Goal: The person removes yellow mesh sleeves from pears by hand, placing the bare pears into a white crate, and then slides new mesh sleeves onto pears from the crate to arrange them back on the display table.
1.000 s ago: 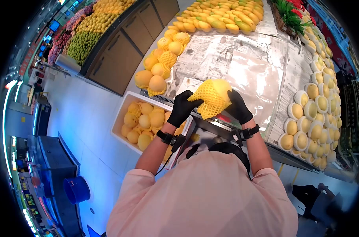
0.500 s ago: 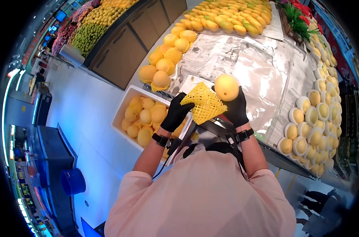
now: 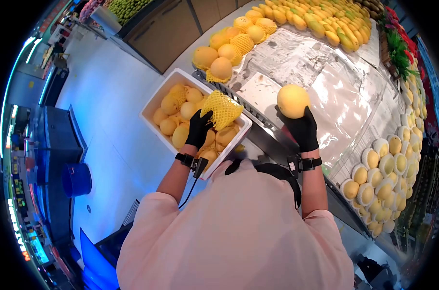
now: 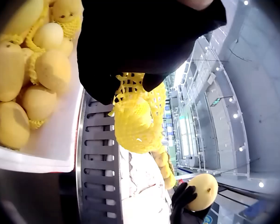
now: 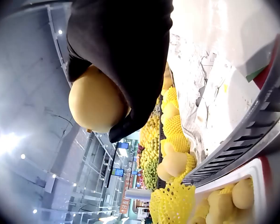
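In the head view my black-gloved right hand (image 3: 300,129) holds a bare, round yellow melon (image 3: 293,101) above the near edge of the display table (image 3: 258,96). The right wrist view shows fingers and thumb curled round the melon (image 5: 95,101). My gloved left hand (image 3: 199,129) pinches a yellow foam net (image 3: 222,109) by its edge, over the white foam crate (image 3: 161,91) of yellow melons. In the left wrist view the net (image 4: 139,123) hangs from the fingertips, its mesh bunched and no melon showing inside.
Netted melons (image 3: 242,43) line the table's left side, with mangoes (image 3: 321,21) behind. Pale fruits in white foam collars (image 3: 384,169) are stacked at the right. A slatted rail (image 3: 239,99) runs along the table's near edge beside the crate. A blue bucket (image 3: 77,180) stands on the floor.
The net has come off the melon. My left hand has carried it left over the crate, while the right hand keeps the bare melon by the table. The head view has turned left.
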The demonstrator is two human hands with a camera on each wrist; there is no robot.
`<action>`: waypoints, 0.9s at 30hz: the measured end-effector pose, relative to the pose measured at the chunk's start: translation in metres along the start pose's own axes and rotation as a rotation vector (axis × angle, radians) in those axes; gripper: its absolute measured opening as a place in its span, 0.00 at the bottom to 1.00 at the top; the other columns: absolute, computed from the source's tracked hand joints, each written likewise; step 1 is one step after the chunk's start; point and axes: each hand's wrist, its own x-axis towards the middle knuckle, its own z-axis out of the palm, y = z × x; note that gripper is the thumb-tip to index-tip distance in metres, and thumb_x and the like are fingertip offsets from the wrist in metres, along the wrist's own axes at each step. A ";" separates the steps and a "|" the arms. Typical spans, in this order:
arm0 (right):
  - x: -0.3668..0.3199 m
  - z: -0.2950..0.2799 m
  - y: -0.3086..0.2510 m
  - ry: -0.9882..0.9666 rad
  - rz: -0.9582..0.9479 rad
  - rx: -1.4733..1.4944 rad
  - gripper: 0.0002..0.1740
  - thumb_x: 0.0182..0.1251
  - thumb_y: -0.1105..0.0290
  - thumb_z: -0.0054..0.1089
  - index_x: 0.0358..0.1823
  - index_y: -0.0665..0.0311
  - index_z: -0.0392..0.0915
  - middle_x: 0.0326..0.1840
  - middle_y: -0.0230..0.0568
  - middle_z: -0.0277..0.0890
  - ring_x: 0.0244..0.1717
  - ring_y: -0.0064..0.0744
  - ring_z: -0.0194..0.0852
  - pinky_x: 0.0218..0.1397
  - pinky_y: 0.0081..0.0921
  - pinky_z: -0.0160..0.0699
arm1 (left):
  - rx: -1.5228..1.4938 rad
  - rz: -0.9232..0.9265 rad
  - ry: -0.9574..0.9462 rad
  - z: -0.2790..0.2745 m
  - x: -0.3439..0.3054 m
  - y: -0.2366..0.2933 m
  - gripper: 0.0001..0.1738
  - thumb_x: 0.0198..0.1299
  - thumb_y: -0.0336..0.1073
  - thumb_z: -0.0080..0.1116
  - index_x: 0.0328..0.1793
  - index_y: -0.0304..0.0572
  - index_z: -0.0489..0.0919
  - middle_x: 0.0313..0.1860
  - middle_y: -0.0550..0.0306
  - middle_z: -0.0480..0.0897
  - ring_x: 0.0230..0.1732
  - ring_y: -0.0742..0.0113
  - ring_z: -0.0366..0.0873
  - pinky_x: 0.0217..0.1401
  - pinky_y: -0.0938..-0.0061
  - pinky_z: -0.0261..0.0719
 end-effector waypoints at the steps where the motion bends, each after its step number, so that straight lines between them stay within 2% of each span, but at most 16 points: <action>1: 0.000 0.004 0.003 0.030 0.008 -0.068 0.40 0.73 0.51 0.48 0.72 0.76 0.49 0.73 0.64 0.55 0.72 0.60 0.58 0.74 0.51 0.61 | -0.107 -0.098 0.053 -0.004 -0.004 -0.004 0.17 0.64 0.33 0.60 0.58 0.40 0.74 0.48 0.57 0.79 0.46 0.68 0.80 0.46 0.75 0.81; 3: -0.005 0.021 0.002 0.036 0.023 -0.817 0.38 0.74 0.52 0.47 0.72 0.74 0.50 0.72 0.62 0.57 0.71 0.55 0.60 0.74 0.46 0.63 | -0.327 -0.288 0.154 -0.008 -0.011 -0.010 0.18 0.63 0.33 0.61 0.58 0.40 0.74 0.49 0.56 0.79 0.45 0.67 0.80 0.45 0.73 0.82; 4: -0.008 0.033 0.001 0.027 0.038 -1.150 0.37 0.74 0.52 0.47 0.72 0.73 0.51 0.72 0.60 0.58 0.71 0.53 0.61 0.73 0.44 0.64 | -0.380 -0.245 0.134 -0.016 -0.012 -0.023 0.19 0.62 0.31 0.61 0.58 0.40 0.73 0.49 0.54 0.79 0.45 0.64 0.81 0.44 0.70 0.85; 6: -0.008 0.043 0.001 -0.016 0.108 -1.650 0.36 0.74 0.52 0.48 0.72 0.72 0.52 0.72 0.58 0.58 0.71 0.51 0.61 0.73 0.43 0.64 | -0.320 -0.231 0.232 -0.028 -0.013 -0.039 0.19 0.61 0.30 0.61 0.58 0.39 0.72 0.49 0.53 0.79 0.46 0.62 0.81 0.43 0.68 0.86; 9: -0.007 0.030 0.010 -0.028 0.118 -1.654 0.36 0.73 0.53 0.50 0.72 0.69 0.53 0.75 0.56 0.55 0.72 0.51 0.59 0.75 0.44 0.61 | -0.334 -0.213 0.297 -0.045 -0.012 -0.046 0.21 0.61 0.27 0.60 0.60 0.37 0.71 0.49 0.52 0.79 0.47 0.59 0.81 0.43 0.66 0.87; 11: -0.009 0.005 0.026 0.033 0.035 -1.099 0.38 0.72 0.52 0.52 0.73 0.70 0.52 0.75 0.57 0.53 0.73 0.52 0.57 0.76 0.46 0.58 | -0.380 -0.184 0.323 -0.063 -0.007 -0.049 0.21 0.61 0.26 0.60 0.60 0.35 0.71 0.49 0.52 0.79 0.47 0.60 0.81 0.44 0.67 0.87; 13: -0.013 0.004 0.034 0.078 -0.007 -0.851 0.39 0.72 0.52 0.52 0.73 0.70 0.51 0.75 0.58 0.53 0.74 0.54 0.55 0.77 0.48 0.55 | -0.061 0.001 0.291 -0.086 0.005 -0.066 0.16 0.61 0.27 0.59 0.55 0.36 0.72 0.48 0.53 0.79 0.45 0.61 0.81 0.43 0.67 0.87; 14: -0.017 0.005 0.036 0.093 -0.005 -0.879 0.39 0.72 0.51 0.51 0.74 0.70 0.50 0.75 0.59 0.53 0.74 0.55 0.54 0.77 0.48 0.54 | -0.139 -0.041 0.299 -0.093 0.009 -0.066 0.16 0.61 0.28 0.59 0.55 0.36 0.73 0.47 0.53 0.80 0.45 0.63 0.81 0.43 0.68 0.86; 15: -0.021 0.009 0.038 0.102 0.001 -0.863 0.40 0.72 0.51 0.50 0.74 0.71 0.49 0.75 0.59 0.53 0.74 0.56 0.53 0.77 0.49 0.54 | -0.216 -0.084 0.306 -0.093 0.008 -0.046 0.15 0.61 0.30 0.60 0.54 0.36 0.75 0.47 0.54 0.80 0.44 0.64 0.81 0.42 0.69 0.85; 18: -0.034 0.016 0.047 0.131 0.021 -0.758 0.41 0.73 0.50 0.49 0.74 0.72 0.48 0.75 0.61 0.52 0.74 0.58 0.53 0.77 0.51 0.54 | -0.268 -0.147 0.289 -0.098 0.019 -0.035 0.15 0.61 0.32 0.61 0.54 0.37 0.76 0.46 0.55 0.81 0.43 0.67 0.81 0.42 0.71 0.84; 22: -0.046 0.011 0.061 0.157 0.024 -0.630 0.41 0.73 0.50 0.48 0.74 0.73 0.48 0.75 0.62 0.52 0.73 0.60 0.54 0.76 0.53 0.56 | -0.239 -0.223 0.110 -0.083 0.017 -0.046 0.14 0.62 0.33 0.60 0.53 0.38 0.76 0.45 0.57 0.81 0.43 0.68 0.81 0.43 0.74 0.84; 25: -0.051 -0.007 0.073 0.111 0.023 -0.277 0.40 0.73 0.51 0.48 0.73 0.73 0.49 0.74 0.62 0.53 0.72 0.62 0.55 0.74 0.54 0.59 | -0.267 -0.363 0.046 -0.061 0.014 -0.078 0.19 0.59 0.31 0.64 0.56 0.36 0.75 0.47 0.55 0.80 0.46 0.68 0.81 0.44 0.75 0.84; 27: -0.052 -0.006 0.081 0.156 0.050 -0.031 0.39 0.73 0.52 0.50 0.73 0.74 0.50 0.73 0.62 0.54 0.72 0.62 0.56 0.74 0.54 0.60 | -0.179 -0.339 -0.002 -0.047 0.011 -0.093 0.23 0.58 0.30 0.64 0.60 0.35 0.73 0.51 0.53 0.79 0.48 0.66 0.81 0.47 0.74 0.83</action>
